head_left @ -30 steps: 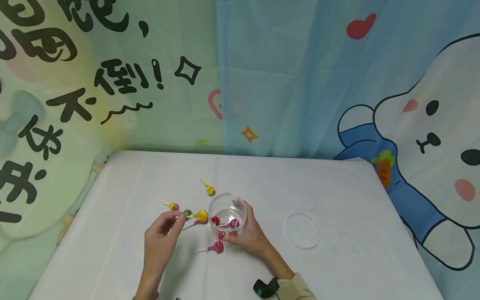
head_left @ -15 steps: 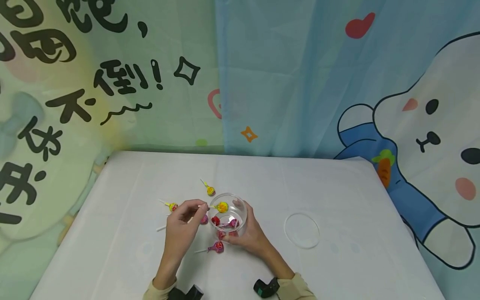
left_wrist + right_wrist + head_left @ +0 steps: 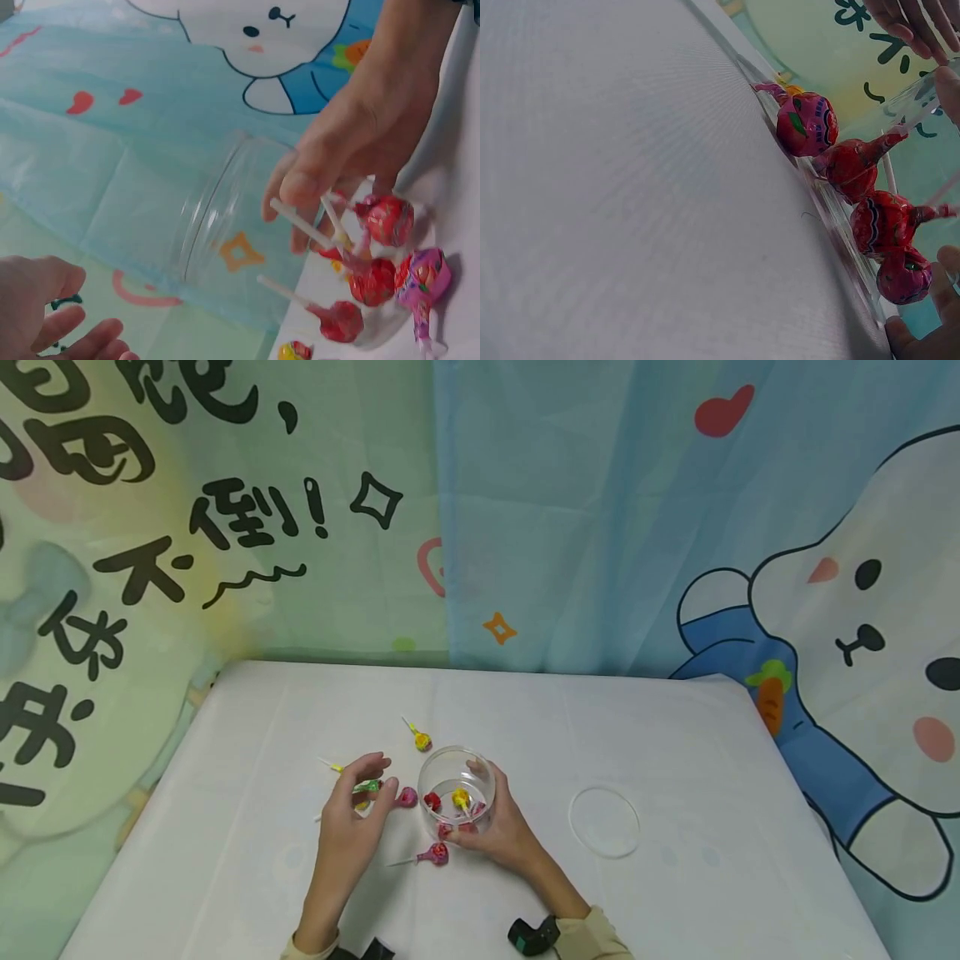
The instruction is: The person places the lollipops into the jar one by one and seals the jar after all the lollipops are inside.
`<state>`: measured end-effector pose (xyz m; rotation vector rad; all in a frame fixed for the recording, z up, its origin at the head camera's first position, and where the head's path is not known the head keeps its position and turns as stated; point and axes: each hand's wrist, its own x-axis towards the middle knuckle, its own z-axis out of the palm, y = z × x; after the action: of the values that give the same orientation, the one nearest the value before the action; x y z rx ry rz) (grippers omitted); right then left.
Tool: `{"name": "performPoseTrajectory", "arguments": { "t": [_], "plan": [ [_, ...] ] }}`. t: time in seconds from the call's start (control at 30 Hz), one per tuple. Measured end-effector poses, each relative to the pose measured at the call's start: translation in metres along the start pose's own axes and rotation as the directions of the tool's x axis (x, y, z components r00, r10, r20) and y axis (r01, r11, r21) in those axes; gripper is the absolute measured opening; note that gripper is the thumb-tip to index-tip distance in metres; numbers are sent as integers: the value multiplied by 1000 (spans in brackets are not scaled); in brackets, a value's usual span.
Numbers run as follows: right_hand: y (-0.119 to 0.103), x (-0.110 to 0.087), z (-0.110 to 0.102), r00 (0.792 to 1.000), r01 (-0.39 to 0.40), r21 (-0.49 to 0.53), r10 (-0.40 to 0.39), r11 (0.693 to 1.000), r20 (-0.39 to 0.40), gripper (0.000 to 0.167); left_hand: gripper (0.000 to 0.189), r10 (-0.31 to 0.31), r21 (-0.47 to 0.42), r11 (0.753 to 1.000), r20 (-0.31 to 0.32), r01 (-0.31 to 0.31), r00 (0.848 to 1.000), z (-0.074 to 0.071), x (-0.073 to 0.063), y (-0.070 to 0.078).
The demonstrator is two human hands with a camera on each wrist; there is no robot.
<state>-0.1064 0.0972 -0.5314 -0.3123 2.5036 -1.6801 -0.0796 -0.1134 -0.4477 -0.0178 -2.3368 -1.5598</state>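
Note:
My right hand (image 3: 508,831) grips a clear round jar (image 3: 450,763) on the white table. Inside lie several wrapped lollipops, among them a yellow lollipop (image 3: 461,798) and a red lollipop (image 3: 879,225). Just left of the jar, my left hand (image 3: 348,822) hovers with fingers and thumb apart and nothing between them. Beneath it a green lollipop (image 3: 369,786) is partly covered, and a pink lollipop (image 3: 407,797) lies by the fingertips. Another lollipop (image 3: 433,854), purple-pink, rests in front of the jar. In the left wrist view the left fingers (image 3: 90,341) are loosely bent.
A yellow lollipop on the table (image 3: 422,741) lies behind the jar. To the jar's right rests a clear round lid (image 3: 637,823). A printed curtain (image 3: 555,527) hangs behind the table (image 3: 697,777). Each wrist wears a black device, such as the right one (image 3: 532,937).
My left hand carried a yellow lollipop rightward over the jar and let it go inside. It has since drawn back left with its fingers spread. The right hand and jar have stayed put.

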Motion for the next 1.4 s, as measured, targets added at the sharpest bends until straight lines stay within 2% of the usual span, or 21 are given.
{"name": "performPoseTrajectory", "arguments": {
  "t": [0.13, 0.37, 0.63, 0.87, 1.13, 1.4],
  "plan": [
    [1, 0, 1, 1000, -2, -2, 2, 1000, 0, 102, 33, -21, -21, 1000, -16, 21, 1000, -6, -1, -5],
    [3, 1, 1, 1000, 10, 16, -11, 1000, 11, 101, 36, -100, 10, 995, -38, 101, 994, -14, -7, -20],
    [2, 0, 0, 1000, 4, 18, -4, 1000, 12, 101, 37, -211, 75, 973, -94, 218, 973, -21, -17, -37],
    [2, 1, 0, 1000, 0, 31, 0, 1000, 13, 100, 35, -256, 125, 957, -51, 261, 965, -16, -31, -44],
    [2, 1, 1, 1000, -5, 30, 5, 1000, 11, 100, 31, -285, 127, 951, -6, 283, 959, -11, -43, -47],
    [1, 2, 1, 1000, -2, 26, 1, 1000, 12, 101, 29, -366, 162, 919, 2, 361, 931, -6, -56, -41]
  ]
}}
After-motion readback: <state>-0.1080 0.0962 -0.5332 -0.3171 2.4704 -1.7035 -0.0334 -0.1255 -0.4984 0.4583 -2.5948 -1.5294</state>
